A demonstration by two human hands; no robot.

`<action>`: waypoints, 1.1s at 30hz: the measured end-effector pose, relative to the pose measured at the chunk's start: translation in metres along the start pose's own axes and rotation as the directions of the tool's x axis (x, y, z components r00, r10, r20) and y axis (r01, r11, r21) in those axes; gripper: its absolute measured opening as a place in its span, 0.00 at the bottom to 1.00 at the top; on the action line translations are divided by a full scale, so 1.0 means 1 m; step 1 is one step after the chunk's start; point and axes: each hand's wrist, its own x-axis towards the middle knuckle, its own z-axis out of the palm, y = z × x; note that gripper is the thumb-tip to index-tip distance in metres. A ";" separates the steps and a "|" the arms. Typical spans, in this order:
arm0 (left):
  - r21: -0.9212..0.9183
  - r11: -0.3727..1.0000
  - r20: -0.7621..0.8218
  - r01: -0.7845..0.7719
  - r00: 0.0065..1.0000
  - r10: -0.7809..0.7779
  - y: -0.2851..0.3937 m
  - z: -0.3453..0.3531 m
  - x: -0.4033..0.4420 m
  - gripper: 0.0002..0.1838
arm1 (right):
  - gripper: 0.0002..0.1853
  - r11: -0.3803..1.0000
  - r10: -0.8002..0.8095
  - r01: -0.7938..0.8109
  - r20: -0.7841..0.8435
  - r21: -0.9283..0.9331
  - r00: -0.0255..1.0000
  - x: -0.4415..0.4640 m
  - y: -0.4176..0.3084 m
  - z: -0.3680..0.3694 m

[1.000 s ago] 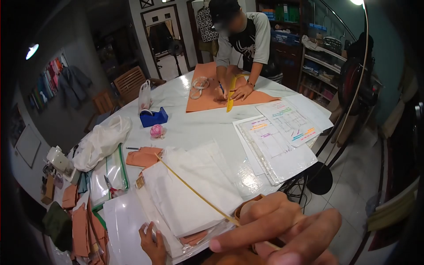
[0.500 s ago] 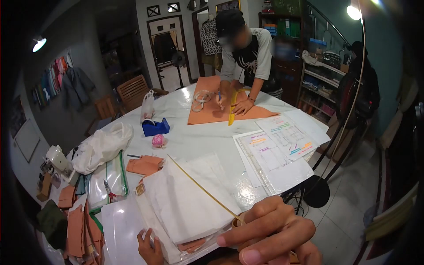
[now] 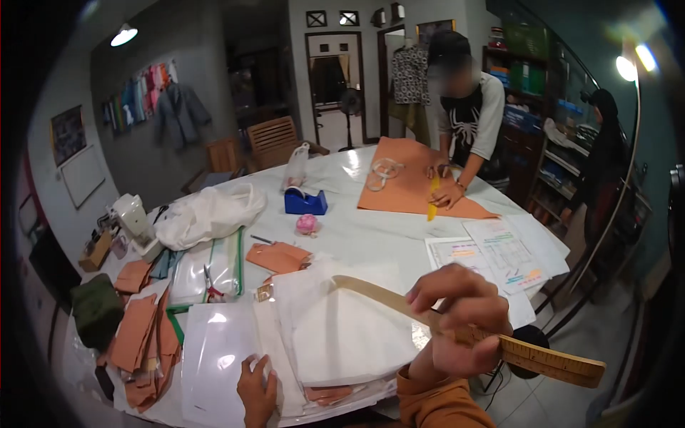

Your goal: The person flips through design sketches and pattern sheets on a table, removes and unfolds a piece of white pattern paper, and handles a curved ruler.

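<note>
My right hand (image 3: 464, 324) is closed around a long yellow-brown ruler (image 3: 553, 360) with markings along it. The ruler's far end (image 3: 349, 283) reaches over a stack of white fabric (image 3: 357, 335) in clear plastic. At the lower middle, my left hand (image 3: 258, 389) lies with fingers apart, holding nothing. Its fingertips rest near the border between a white plastic-covered sheet (image 3: 221, 357) and the fabric stack. Folded orange fabric (image 3: 330, 394) shows under the stack's front edge.
Across the table, a person (image 3: 471, 121) leans over orange fabric (image 3: 399, 192) with a yellow ruler (image 3: 432, 200). Scissors (image 3: 212, 285), a blue tape dispenser (image 3: 305, 202), a pink pincushion-like ball (image 3: 307, 225), orange pieces (image 3: 139, 328) and pattern papers (image 3: 499, 250) lie around.
My right hand has turned and lifted; the ruler, earlier seen nearly edge-on, now shows its flat marked face. The view has shifted left. The other person's hands remain on the orange fabric.
</note>
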 end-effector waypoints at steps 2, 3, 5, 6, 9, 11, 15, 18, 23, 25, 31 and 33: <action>0.005 1.000 -0.001 0.011 1.000 -0.011 -0.004 0.002 -0.003 0.19 | 0.21 0.988 0.087 -0.079 0.055 -0.134 0.995 0.005 -0.001 -0.007; -0.010 0.999 0.016 0.048 0.999 -0.048 0.009 -0.004 -0.001 0.19 | 0.19 0.970 0.138 -0.124 0.055 -0.211 0.989 0.007 -0.003 -0.008; -0.028 0.996 0.037 0.080 0.996 -0.079 0.018 -0.007 0.001 0.19 | 0.15 0.909 0.314 -0.269 0.098 -0.319 0.944 0.013 -0.016 -0.017; -0.033 0.997 0.037 0.075 0.997 -0.073 0.014 -0.006 0.000 0.19 | 0.12 0.861 0.434 -0.364 0.139 -0.354 0.890 0.018 -0.029 -0.027; -0.001 0.996 0.093 0.093 0.991 -0.093 0.011 -0.003 -0.001 0.20 | 0.08 0.789 0.578 -0.487 0.181 -0.376 0.796 0.019 -0.039 -0.049; 0.094 0.987 0.194 0.128 0.970 -0.144 0.005 -0.006 -0.004 0.21 | 0.07 0.758 0.624 -0.554 0.132 -0.344 0.771 0.019 -0.041 -0.053; 0.008 1.000 -0.006 -0.003 1.000 0.003 0.012 0.001 0.001 0.19 | 0.07 0.786 0.578 -0.572 -0.047 -0.234 0.814 0.012 -0.025 -0.040; 0.049 0.998 -0.024 -0.045 0.999 0.046 -0.010 0.008 -0.003 0.18 | 0.07 0.845 0.492 -0.513 -0.158 -0.150 0.856 0.013 -0.008 -0.012; 0.006 0.991 0.070 0.136 0.988 -0.136 0.008 -0.003 -0.003 0.19 | 0.12 0.871 0.488 -0.487 0.002 0.057 0.873 0.006 0.021 0.018; 0.015 0.991 0.073 0.131 0.989 -0.131 0.008 -0.003 -0.003 0.18 | 0.14 0.848 0.512 -0.513 0.045 0.132 0.858 0.001 0.027 0.025; 0.021 0.992 0.070 0.121 0.990 -0.122 0.007 -0.001 -0.003 0.18 | 0.15 0.866 0.454 -0.455 0.057 0.204 0.889 -0.006 0.039 0.039; 0.025 0.993 0.070 0.119 0.990 -0.121 0.006 -0.001 -0.002 0.18 | 0.15 0.888 0.413 -0.415 0.053 0.197 0.909 -0.006 0.042 0.039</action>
